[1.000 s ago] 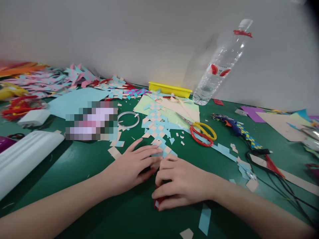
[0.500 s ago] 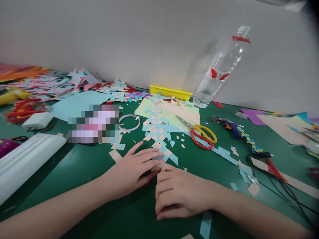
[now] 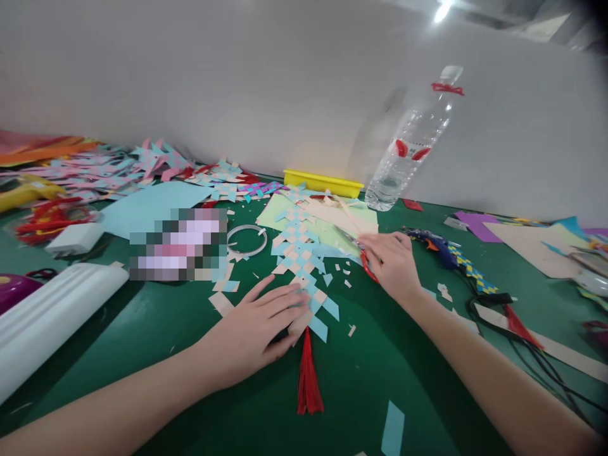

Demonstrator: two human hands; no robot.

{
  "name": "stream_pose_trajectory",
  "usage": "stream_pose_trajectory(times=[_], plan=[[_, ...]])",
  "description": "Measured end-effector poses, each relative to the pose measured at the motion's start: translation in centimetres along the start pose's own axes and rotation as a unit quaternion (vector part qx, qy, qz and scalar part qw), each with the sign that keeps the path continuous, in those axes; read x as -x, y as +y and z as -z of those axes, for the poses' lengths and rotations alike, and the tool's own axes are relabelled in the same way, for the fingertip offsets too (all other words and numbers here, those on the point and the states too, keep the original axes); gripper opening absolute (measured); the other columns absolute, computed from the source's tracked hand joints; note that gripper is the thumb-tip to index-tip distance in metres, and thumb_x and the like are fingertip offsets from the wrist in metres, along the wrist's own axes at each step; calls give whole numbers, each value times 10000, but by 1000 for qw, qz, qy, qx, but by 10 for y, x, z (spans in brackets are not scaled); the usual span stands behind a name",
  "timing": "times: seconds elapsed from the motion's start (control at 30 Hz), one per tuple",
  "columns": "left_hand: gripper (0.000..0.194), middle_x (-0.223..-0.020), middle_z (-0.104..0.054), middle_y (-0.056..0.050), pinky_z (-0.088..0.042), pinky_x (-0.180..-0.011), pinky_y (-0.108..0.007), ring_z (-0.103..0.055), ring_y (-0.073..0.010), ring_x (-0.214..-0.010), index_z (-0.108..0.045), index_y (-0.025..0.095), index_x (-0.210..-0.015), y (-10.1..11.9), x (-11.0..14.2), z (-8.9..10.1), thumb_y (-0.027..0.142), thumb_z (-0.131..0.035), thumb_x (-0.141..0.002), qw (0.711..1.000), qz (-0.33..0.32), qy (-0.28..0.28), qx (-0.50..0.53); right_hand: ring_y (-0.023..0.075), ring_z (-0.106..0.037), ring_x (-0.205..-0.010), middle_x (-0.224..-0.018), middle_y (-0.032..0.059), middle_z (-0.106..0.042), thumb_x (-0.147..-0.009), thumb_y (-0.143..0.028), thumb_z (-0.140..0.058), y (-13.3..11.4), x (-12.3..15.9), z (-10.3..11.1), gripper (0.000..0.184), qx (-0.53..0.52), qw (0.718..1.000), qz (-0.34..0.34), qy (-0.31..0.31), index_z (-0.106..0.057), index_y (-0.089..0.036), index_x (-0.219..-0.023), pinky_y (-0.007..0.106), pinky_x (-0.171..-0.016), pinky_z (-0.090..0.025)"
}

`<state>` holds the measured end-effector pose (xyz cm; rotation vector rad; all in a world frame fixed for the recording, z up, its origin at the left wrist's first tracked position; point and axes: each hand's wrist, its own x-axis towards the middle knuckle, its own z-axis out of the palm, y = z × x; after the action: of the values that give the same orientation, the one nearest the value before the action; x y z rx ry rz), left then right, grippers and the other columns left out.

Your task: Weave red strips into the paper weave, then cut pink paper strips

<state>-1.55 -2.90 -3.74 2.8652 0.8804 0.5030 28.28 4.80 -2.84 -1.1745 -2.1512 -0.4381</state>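
The left hand [image 3: 268,320] lies with its fingers spread on the lower end of the blue and cream weave [image 3: 299,250], and a red tassel [image 3: 308,377] hangs out below that end, flat on the green table [image 3: 266,411]. The right hand [image 3: 392,263] is on the handles of the scissors [image 3: 369,265], whose blades point away to the left over the green paper [image 3: 327,233]. The weave runs up between the scissors and a white ring [image 3: 247,240]. Left of the ring lies a pixelated phone [image 3: 178,247], with a white plug [image 3: 76,239] beyond it. At the back, a yellow tray [image 3: 323,183] sits beside 1 clear bottle [image 3: 411,149], which has a red tie at its neck. To the right are a blue glue gun [image 3: 439,248] and black cables [image 3: 541,358].
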Motion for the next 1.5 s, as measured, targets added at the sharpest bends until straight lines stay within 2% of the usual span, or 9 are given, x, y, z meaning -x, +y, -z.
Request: stream_pose_trajectory(times=[0.1,0.33,0.63,0.8,0.97,1.07,1.2,1.33,1.5], plan=[[335,-1348,-535,18,-58,-1179,-394,-367,-168,-1336,-516,246,-1274,5,-1,2,244,-448,-946,998,-20,42,-50,256,-544,-1146,-1347,117,-525,-892,-125,-441,5,1,-4,291,77,997,-15,-2,-606,-202,-1118,494,-1021,-301],[334,-1292,-586,19,-12,-1181,-391,-464,-167,-1260,-534,213,-1267,11,3,2,278,-434,-955,996,-58,35,-57,190,-649,-928,-805,22,-709,-904,-216,-486,-1,3,-6,127,36,999,12,-3,-605,-211,-860,525,-1118,-152],[313,-1259,-612,5,-91,-1175,-427,-511,-171,-1214,-569,209,-1223,12,2,3,224,-480,-924,992,-73,85,-62,189,-645,-949,-811,2,-720,-877,-155,-484,-4,4,-7,155,29,999,34,3,-619,-229,-863,549,-1127,-125],[197,-1137,-676,29,-83,-1174,-454,-539,-177,-1176,-644,223,-1052,15,4,4,276,-550,-887,989,-87,116,-24,197,-639,-958,-816,4,-715,-869,-150,-470,-3,5,-7,169,36,999,38,-5,-613,-240,-865,562,-1119,-131],[169,-1160,-659,-28,-277,-1098,-435,-552,-198,-1147,-662,194,-971,13,-6,25,156,-527,-877,980,-17,197,-30,185,-640,-915,-906,22,-706,-867,-155,-461,-8,0,-7,211,-5,999,23,-22,-579,-229,-1025,515,-1112,-201],[163,-950,-708,-9,-386,-1004,-398,-629,-165,-946,-664,191,-892,5,-23,30,131,-512,-883,980,10,196,-13,194,-635,-900,-931,27,-698,-860,-179,-465,-11,-19,-13,246,-72,995,-40,-56,-559,-217,-1084,498,-1074,-273],[151,-863,-697,-27,-458,-875,-373,-629,-165,-845,-642,158,-858,-2,-44,17,134,-495,-882,974,-5,225,-2,230,-604,-1016,-1072,92,-670,-817,-224,-522,-4,-70,-31,256,-164,956,-128,-209,-609,-174,-1052,411,-929,-439],[80,-802,-691,-12,-447,-901,-412,-625,-153,-767,-633,150,-818,6,-46,7,117,-561,-829,966,-87,241,-34,226,-639,-978,-1076,108,-684,-806,-288,-569,7,-129,-50,241,-180,934,-159,-266,-659,-168,-994,359,-863,-487],[49,-770,-687,-44,-505,-592,-273,-613,-141,-658,-632,140,-783,12,-34,11,129,-586,-795,950,-203,236,-25,248,-619,-1038,-1188,123,-641,-762,-417,-641,3,-175,-72,409,-174,908,-174,-339,-646,-161,-1082,349,-869,-489]])
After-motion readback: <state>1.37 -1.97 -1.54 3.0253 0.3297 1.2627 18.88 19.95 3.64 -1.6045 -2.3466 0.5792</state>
